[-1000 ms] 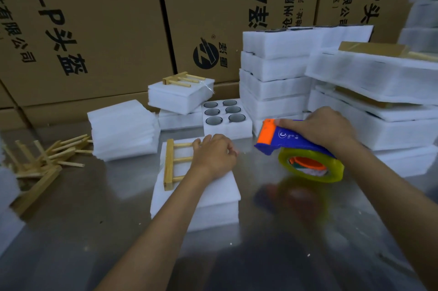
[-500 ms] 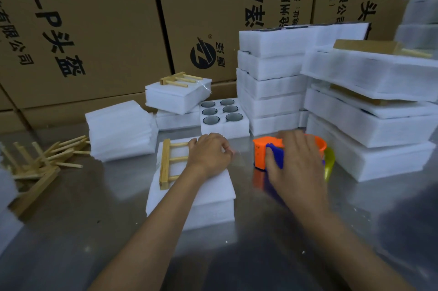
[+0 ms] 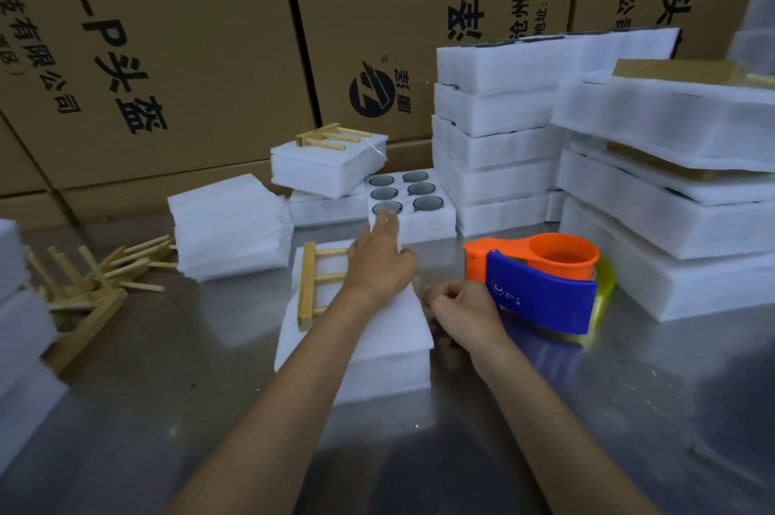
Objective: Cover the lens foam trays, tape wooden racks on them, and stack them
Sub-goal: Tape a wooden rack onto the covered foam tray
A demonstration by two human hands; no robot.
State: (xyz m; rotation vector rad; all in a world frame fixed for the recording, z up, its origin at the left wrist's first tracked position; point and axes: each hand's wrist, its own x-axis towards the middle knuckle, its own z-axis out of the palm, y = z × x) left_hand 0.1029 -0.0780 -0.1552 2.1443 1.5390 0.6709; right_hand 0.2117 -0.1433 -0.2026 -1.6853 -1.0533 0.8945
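Note:
A covered white foam tray [image 3: 377, 351] lies on the steel table [image 3: 167, 397] in front of me, with a wooden rack [image 3: 308, 279] on its left part. My left hand [image 3: 379, 258] rests palm down on the rack's right end, fingers stretched forward and reaching the near edge of an uncovered tray of round lenses [image 3: 427, 221]. My right hand [image 3: 461, 313] is curled at the covered tray's right edge; whether it pinches tape I cannot tell. The orange and blue tape dispenser [image 3: 541, 288] stands on the table just to the right of that hand, apart from it.
A pile of foam covers [image 3: 228, 225] and loose wooden racks [image 3: 92, 279] lie at the left. A finished tray with a rack [image 3: 327, 170] sits at the back. Stacked foam trays [image 3: 495, 137] and bigger foam stacks [image 3: 671, 200] fill the right. Cardboard boxes [image 3: 167, 53] wall the back.
My right hand set the tape dispenser down on the table, let it go and came to the tray's right edge. My left hand's fingers stretched forward.

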